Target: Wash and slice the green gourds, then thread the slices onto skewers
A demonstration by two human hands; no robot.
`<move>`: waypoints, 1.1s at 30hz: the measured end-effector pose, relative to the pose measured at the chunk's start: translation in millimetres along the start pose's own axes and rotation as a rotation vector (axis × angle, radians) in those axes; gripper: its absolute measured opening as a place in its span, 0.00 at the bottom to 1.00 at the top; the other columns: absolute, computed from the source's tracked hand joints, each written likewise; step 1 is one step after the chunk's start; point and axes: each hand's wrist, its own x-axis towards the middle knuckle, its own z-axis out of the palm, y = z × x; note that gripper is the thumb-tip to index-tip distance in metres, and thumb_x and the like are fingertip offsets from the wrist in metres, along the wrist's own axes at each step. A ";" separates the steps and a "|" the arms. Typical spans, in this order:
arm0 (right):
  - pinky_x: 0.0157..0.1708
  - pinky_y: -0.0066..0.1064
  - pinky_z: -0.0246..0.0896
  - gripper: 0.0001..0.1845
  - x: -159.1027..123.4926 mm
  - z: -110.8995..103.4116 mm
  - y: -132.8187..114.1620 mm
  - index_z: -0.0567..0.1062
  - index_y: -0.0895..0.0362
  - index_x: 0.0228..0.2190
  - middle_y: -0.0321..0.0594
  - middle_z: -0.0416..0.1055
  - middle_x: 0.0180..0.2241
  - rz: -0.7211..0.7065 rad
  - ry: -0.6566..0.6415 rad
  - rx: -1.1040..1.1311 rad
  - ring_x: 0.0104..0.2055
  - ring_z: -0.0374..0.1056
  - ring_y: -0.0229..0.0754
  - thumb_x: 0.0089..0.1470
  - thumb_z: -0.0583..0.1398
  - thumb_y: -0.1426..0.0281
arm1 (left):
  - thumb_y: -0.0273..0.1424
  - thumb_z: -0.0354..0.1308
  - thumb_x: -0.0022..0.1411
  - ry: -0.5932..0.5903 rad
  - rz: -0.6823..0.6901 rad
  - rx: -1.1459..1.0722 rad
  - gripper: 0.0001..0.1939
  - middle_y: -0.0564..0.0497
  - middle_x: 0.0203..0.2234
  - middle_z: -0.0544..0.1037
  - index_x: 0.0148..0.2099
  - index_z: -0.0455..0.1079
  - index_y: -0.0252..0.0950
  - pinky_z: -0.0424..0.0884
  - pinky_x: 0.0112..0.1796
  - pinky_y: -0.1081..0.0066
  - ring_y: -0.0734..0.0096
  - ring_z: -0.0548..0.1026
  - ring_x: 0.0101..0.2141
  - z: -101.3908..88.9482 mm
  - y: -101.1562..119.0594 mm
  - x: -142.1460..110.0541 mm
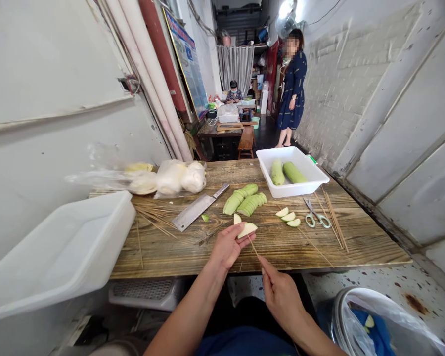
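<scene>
My left hand [225, 247] pinches a pale half-moon zucchini slice [247, 229] over the near edge of the table. A thin bamboo skewer [254, 250] is held in my right hand [282, 292], its upper end meeting the slice's lower edge; whether it has pierced the flesh I cannot tell. Another slice [237, 218] stands just behind my left fingers. Beyond them lie two fanned rows of cut zucchini [240, 198]. To the right, three half-moon slices [289, 216] lie in a line, with a skewer [315, 244] running from them toward the table's front edge.
A cleaver [196, 211] rests left of the cut rows, near scattered skewers [154, 213] and plastic bags [170, 178]. Scissors [317, 218] lie right. A white tray [300, 190] holds two zucchinis. A large white tub [113, 242] stands left, a lined bucket [343, 316] lower right. Two people are farther back.
</scene>
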 end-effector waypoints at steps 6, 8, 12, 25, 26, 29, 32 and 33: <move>0.30 0.30 0.70 0.23 1.5 8.5 -1.8 0.71 0.66 0.48 0.50 0.77 0.35 -0.043 0.072 -0.012 0.29 0.75 0.43 0.58 0.44 0.74 | 0.22 0.55 0.58 0.001 -0.033 -0.017 0.05 0.37 0.32 0.79 0.36 0.70 0.25 0.74 0.42 0.59 0.62 0.78 0.33 1.2 0.6 0.0; 0.32 0.30 0.71 0.22 1.2 10.7 -1.6 0.71 0.65 0.48 0.50 0.77 0.36 -0.044 0.084 -0.021 0.31 0.75 0.43 0.58 0.44 0.74 | 0.22 0.55 0.58 0.003 -0.063 -0.032 0.05 0.38 0.32 0.79 0.37 0.70 0.25 0.74 0.42 0.60 0.62 0.78 0.34 1.1 2.4 0.8; 0.31 0.31 0.71 0.22 2.4 14.0 -0.6 0.71 0.65 0.47 0.50 0.77 0.35 -0.052 0.108 -0.023 0.30 0.75 0.44 0.59 0.45 0.74 | 0.23 0.56 0.57 -0.012 -0.089 -0.050 0.05 0.38 0.32 0.79 0.37 0.70 0.26 0.74 0.42 0.60 0.61 0.78 0.34 0.3 1.1 0.4; 0.23 0.26 0.56 0.19 27.3 30.1 10.8 0.69 0.60 0.28 0.41 0.71 0.21 0.048 0.139 -0.004 0.21 0.68 0.39 0.61 0.42 0.71 | 0.24 0.60 0.52 -0.058 -0.041 0.045 0.07 0.44 0.27 0.79 0.36 0.74 0.27 0.71 0.28 0.77 0.74 0.75 0.24 0.1 -34.5 -11.7; 0.23 0.26 0.56 0.19 29.1 28.5 11.1 0.69 0.59 0.28 0.40 0.71 0.21 0.064 0.121 0.031 0.21 0.68 0.39 0.62 0.43 0.70 | 0.24 0.61 0.52 -0.065 -0.033 0.043 0.08 0.44 0.27 0.79 0.37 0.74 0.27 0.69 0.26 0.78 0.75 0.74 0.24 -0.4 -36.5 -11.5; 0.23 0.25 0.55 0.20 30.9 22.0 11.1 0.70 0.58 0.27 0.38 0.70 0.20 0.102 0.036 0.129 0.21 0.67 0.37 0.62 0.43 0.68 | 0.26 0.61 0.51 -0.042 0.010 0.011 0.09 0.43 0.29 0.79 0.37 0.74 0.29 0.71 0.30 0.75 0.71 0.76 0.28 -3.2 -37.6 -7.2; 0.24 0.25 0.55 0.19 28.6 18.6 10.9 0.70 0.58 0.28 0.37 0.70 0.20 0.104 -0.006 0.170 0.22 0.66 0.37 0.62 0.43 0.68 | 0.25 0.61 0.51 -0.008 0.015 -0.020 0.07 0.44 0.30 0.79 0.36 0.73 0.29 0.73 0.38 0.67 0.67 0.77 0.32 -5.6 -34.3 -0.6; 0.24 0.25 0.55 0.19 27.9 18.8 11.1 0.70 0.58 0.28 0.37 0.70 0.21 0.097 0.000 0.170 0.23 0.67 0.37 0.62 0.43 0.68 | 0.25 0.61 0.51 -0.006 0.011 -0.030 0.07 0.44 0.31 0.79 0.36 0.73 0.29 0.73 0.39 0.66 0.66 0.77 0.32 -5.6 -33.9 0.7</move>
